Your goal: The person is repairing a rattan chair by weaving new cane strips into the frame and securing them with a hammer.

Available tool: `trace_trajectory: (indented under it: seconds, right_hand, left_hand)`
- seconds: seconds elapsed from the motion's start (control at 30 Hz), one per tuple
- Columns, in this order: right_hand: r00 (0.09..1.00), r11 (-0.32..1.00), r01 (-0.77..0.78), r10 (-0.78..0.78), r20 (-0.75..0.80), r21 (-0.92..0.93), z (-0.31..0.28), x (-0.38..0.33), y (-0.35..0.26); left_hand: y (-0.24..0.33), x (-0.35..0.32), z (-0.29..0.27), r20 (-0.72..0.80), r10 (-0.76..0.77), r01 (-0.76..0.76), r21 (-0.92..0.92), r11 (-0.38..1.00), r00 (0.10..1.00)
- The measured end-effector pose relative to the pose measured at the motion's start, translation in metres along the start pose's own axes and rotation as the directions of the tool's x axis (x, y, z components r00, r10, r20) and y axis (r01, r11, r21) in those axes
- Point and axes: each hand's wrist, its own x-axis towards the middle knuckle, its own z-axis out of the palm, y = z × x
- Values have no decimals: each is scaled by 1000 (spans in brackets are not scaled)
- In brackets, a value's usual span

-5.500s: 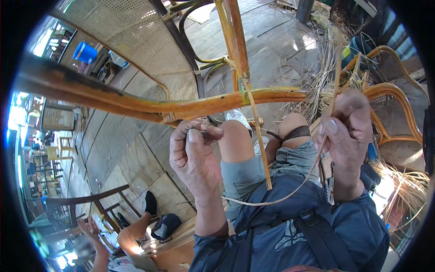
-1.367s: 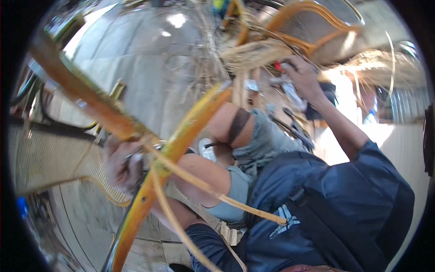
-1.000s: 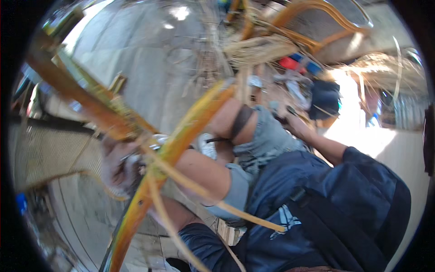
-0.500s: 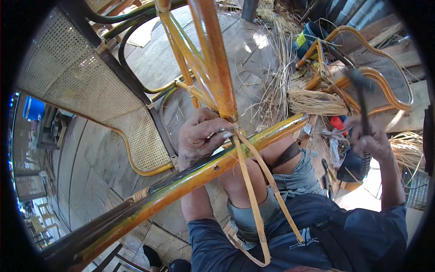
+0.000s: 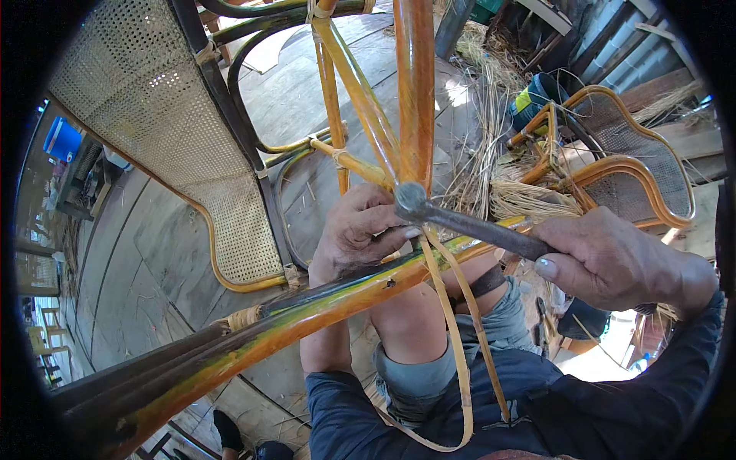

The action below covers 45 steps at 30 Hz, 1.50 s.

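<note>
My right hand (image 5: 613, 257) is wrapped round the handle of a hammer (image 5: 483, 228). The hammer's round head is over the fingertips of my left hand (image 5: 356, 230), at the joint where an upright rattan pole (image 5: 416, 92) meets a long slanting pole (image 5: 337, 307). My left fingers are pinched together there; what they hold is hidden by the hammer head. A flat pale rattan strip (image 5: 458, 360) comes from the joint beside my left thumb and hangs in a loop over my lap, with one loose end.
A woven cane panel (image 5: 153, 115) in a dark-edged frame stands at the left. At the right lie a rattan chair frame (image 5: 667, 153), a bundle of pale strips (image 5: 529, 199) and a dark bucket (image 5: 540, 100). A blue container (image 5: 63, 140) is at the far left.
The hammer has swung from raised at the right down to the left, onto the joint. My left hand stays pinched at the joint; the view has shifted slightly.
</note>
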Motion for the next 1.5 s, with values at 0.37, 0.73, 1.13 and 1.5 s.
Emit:
trace_trajectory:
  seconds: [0.37,0.73,1.13,1.5]
  right_hand:
    - [996,998,-60,60,62,-12,4,5,11]
    - [997,996,71,-69,42,-55,-3,-1,-8]
    - [990,994,38,-23,140,-100,-1,1,-8]
    - [994,994,51,-41,104,-93,8,6,5]
  left_hand:
    - [9,5,-3,20,-91,92,-39,995,996]
    - [4,1,2,54,-71,83,-297,951,996]
    - [4,7,-5,115,42,-39,-24,999,993]
    - [11,-1,-9,145,-124,134,-63,989,982]
